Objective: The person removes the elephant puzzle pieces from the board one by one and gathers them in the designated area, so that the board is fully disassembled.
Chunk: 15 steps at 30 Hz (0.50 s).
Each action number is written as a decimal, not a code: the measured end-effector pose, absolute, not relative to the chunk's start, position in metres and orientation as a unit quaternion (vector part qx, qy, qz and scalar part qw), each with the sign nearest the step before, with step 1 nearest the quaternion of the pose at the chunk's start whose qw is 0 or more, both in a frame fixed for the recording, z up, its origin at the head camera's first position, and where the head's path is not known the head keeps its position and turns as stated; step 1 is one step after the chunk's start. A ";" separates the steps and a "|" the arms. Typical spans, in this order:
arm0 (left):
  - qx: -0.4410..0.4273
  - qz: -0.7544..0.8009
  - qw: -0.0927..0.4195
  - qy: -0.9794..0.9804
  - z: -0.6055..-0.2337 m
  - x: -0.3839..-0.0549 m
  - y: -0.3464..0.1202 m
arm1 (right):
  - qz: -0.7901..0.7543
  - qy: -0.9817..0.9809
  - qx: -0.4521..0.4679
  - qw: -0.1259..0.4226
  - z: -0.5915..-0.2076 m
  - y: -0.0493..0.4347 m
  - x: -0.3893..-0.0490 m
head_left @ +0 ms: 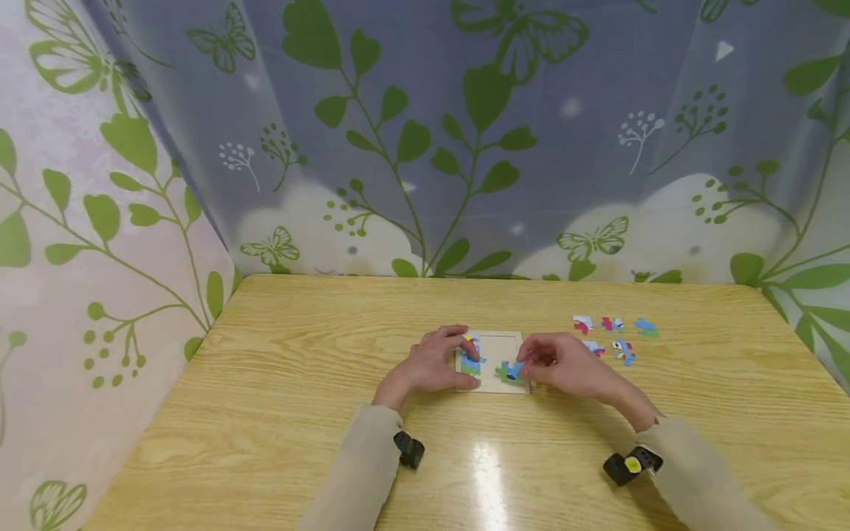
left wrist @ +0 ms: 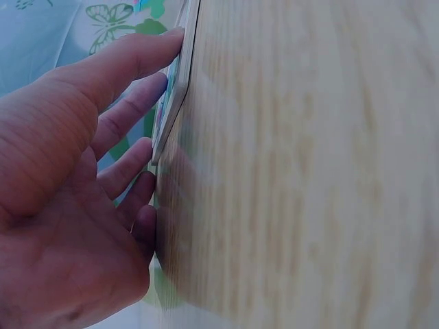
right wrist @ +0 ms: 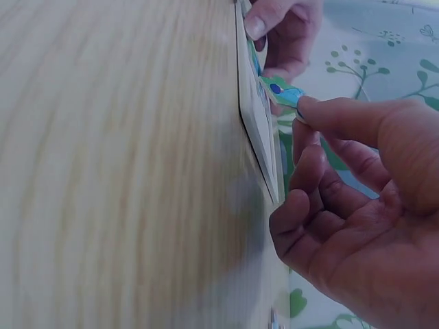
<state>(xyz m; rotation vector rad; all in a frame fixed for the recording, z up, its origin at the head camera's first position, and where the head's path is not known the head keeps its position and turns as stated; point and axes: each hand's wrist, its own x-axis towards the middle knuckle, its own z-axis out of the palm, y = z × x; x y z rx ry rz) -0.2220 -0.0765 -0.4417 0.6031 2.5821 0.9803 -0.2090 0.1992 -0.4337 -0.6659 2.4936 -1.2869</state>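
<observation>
A shallow wooden puzzle tray (head_left: pixel 501 341) lies on the table, with blue, green and multicoloured jigsaw pieces (head_left: pixel 471 364) fitted along its left side. My left hand (head_left: pixel 434 361) rests over that side, its thumb at the near rim and fingertips touching the pieces. In the left wrist view, the left thumb and fingers (left wrist: pixel 130 116) are spread at the tray's edge. My right hand (head_left: pixel 571 365) pinches a blue-and-green jigsaw piece (head_left: pixel 510 372) between thumb and forefinger, above the tray's lower right part. That piece (right wrist: pixel 282 92) appears tilted in the right wrist view.
Several loose jigsaw pieces (head_left: pixel 624 351) lie on the wooden table (head_left: pixel 299 354) beyond the right hand, to the right of the tray. A patterned curtain (head_left: pixel 425 147) with green leaves and butterflies hangs behind the table's far edge.
</observation>
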 end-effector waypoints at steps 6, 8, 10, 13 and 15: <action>0.211 0.346 0.161 0.900 -0.441 -0.222 -0.077 | -0.445 0.860 -0.219 0.118 -0.430 0.215 -0.206; 0.210 0.348 0.163 0.899 -0.441 -0.222 -0.078 | -0.445 0.862 -0.213 0.115 -0.429 0.221 -0.205; 0.209 0.349 0.164 0.899 -0.441 -0.222 -0.078 | -0.445 0.864 -0.207 0.109 -0.428 0.227 -0.204; 0.209 0.350 0.165 0.898 -0.442 -0.222 -0.078 | -0.444 0.868 -0.200 0.101 -0.427 0.237 -0.202; 0.210 0.352 0.166 0.897 -0.442 -0.221 -0.077 | -0.442 0.870 -0.195 0.096 -0.427 0.243 -0.200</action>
